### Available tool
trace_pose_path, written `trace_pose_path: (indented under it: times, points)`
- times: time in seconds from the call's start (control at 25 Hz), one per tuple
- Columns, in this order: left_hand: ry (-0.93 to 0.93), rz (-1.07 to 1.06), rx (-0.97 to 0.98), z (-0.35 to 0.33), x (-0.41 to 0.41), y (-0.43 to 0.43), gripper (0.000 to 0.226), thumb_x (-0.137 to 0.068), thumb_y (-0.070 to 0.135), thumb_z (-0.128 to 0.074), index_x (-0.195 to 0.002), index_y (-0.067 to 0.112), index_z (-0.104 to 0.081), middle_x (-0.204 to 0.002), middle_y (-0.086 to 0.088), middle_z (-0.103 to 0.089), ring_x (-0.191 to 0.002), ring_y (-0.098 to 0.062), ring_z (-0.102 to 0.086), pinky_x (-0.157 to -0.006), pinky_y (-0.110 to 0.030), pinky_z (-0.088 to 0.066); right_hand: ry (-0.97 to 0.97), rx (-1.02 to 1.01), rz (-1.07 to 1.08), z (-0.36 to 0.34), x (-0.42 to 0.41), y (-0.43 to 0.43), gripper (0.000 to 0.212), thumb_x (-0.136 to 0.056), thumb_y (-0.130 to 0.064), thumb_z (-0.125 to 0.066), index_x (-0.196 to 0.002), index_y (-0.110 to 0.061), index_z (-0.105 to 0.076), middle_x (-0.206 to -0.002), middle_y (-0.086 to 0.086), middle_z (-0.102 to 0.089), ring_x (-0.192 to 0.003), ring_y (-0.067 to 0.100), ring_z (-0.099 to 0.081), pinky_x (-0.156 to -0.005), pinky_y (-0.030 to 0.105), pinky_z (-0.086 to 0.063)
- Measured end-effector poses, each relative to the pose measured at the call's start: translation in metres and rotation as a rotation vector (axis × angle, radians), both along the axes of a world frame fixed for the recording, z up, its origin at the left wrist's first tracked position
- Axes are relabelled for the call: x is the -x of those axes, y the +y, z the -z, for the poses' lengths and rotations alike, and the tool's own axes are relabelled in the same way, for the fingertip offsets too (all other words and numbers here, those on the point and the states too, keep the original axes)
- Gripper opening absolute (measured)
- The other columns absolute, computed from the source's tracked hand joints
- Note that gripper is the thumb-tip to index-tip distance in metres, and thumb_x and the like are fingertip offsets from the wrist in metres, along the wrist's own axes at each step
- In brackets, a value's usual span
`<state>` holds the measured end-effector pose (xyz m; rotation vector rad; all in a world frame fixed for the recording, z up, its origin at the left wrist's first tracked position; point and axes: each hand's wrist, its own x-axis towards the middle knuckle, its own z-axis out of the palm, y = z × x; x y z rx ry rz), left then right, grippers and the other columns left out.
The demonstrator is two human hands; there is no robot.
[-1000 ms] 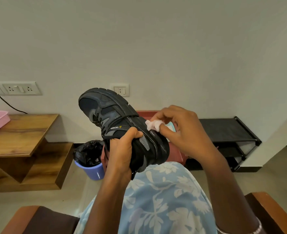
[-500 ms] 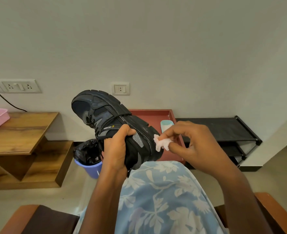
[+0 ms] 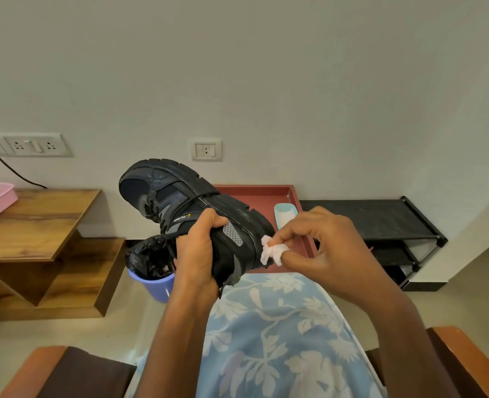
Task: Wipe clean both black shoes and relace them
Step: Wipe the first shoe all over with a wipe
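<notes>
I'm seeing the black shoe (image 3: 191, 202) held up over the lap, sole turned right. The left hand (image 3: 197, 254) is wrapped around its middle, fingers curled on the upper. The wipe (image 3: 272, 251), pinched in the right hand (image 3: 323, 245), has slid along the sole edge down to the heel end, so I'd guess this side's nearly done. The side tag (image 3: 181, 218) reads "OLYMP…" and the rest is unclear.

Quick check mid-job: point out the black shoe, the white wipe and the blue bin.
black shoe (image 3: 180, 201), head view, side panel of the upper
white wipe (image 3: 272, 251), head view, middle of the crumpled wad
blue bin (image 3: 154, 285), head view, bare blue outer wall
</notes>
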<state>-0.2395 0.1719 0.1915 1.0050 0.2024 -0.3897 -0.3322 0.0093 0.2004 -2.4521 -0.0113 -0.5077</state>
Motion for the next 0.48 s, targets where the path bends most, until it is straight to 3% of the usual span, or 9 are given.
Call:
trace_pose_path:
  times: [0.08,0.2,0.36,0.48]
  points:
    - [-0.016,-0.004,-0.02,-0.001,0.002,-0.003,0.028,-0.072,0.009,-0.063,-0.098,-0.002,-0.067,-0.092,-0.022,-0.068,-0.084,-0.036,-0.066,-0.083,-0.072,-0.049,-0.052,0.018,0.023,-0.001,-0.011,0.002,0.009,-0.08,-0.036,-0.072,-0.088,-0.038,-0.075,-0.086,-0.02,-0.07,-0.091,0.007,-0.057,-0.083,0.047,-0.048]
    - [-0.044,-0.025,-0.066,-0.001,0.004,-0.005,0.015,-0.075,0.005,-0.061,-0.088,0.002,-0.067,-0.083,-0.016,-0.067,-0.079,-0.03,-0.063,-0.085,-0.058,-0.054,-0.129,0.028,0.058,-0.001,-0.024,0.012,0.01,-0.083,-0.036,-0.068,-0.091,-0.037,-0.074,-0.087,-0.018,-0.069,-0.09,0.008,-0.057,-0.081,0.046,-0.048]
    - [-0.014,-0.027,-0.058,0.001,0.002,0.001,0.026,-0.069,0.01,-0.064,-0.092,-0.001,-0.068,-0.088,-0.023,-0.069,-0.079,-0.033,-0.065,-0.084,-0.07,-0.05,-0.091,-0.003,0.04,0.012,-0.01,0.013,0.023,-0.081,-0.045,-0.061,-0.092,-0.033,-0.077,-0.087,-0.02,-0.069,-0.091,0.004,-0.055,-0.083,0.041,-0.048]
    - [-0.027,-0.036,-0.042,-0.002,0.001,0.004,0.025,-0.066,0.014,-0.065,-0.09,0.007,-0.069,-0.089,-0.02,-0.067,-0.079,-0.033,-0.064,-0.086,-0.069,-0.048,0.003,0.032,0.033,0.013,-0.003,0.007,0.014,-0.081,-0.043,-0.07,-0.091,-0.035,-0.077,-0.086,-0.024,-0.069,-0.095,0.003,-0.054,-0.087,0.047,-0.048]
